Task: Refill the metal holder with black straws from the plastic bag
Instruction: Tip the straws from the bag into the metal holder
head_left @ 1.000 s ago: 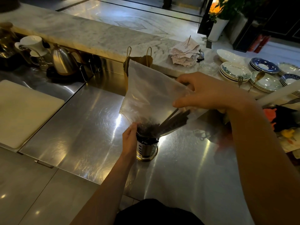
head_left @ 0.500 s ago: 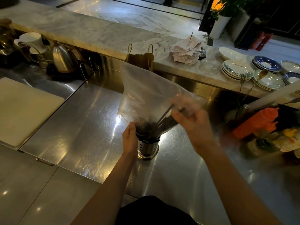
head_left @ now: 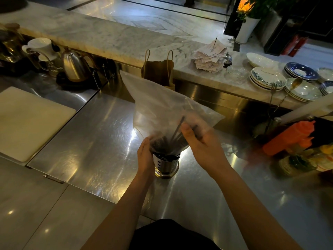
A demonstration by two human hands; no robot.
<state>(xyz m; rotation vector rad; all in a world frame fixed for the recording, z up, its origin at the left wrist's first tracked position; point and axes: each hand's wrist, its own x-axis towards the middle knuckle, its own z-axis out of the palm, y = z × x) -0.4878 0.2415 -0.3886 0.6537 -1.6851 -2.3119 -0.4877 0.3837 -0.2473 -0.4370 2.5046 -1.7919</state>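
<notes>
Steel counter (head_left: 100, 141) carries the metal holder (head_left: 165, 166) upright, well in from its near edge. The plastic bag (head_left: 158, 105) stands inverted over it, with black straws (head_left: 177, 131) slanting down into the holder. The left hand (head_left: 144, 156) wraps the bag's gathered mouth at the rim. The right hand (head_left: 201, 147) pinches the film over the straws. Open steel runs left to the white board (head_left: 27, 120), and an orange bottle (head_left: 290, 138) crowds the right edge.

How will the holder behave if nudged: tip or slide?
The holder probably slides: its flared base sits on smooth steel counter. Likely top-heavy: straws stand above its rim. The left hand holds the bag against it, maybe steadying it.
</notes>
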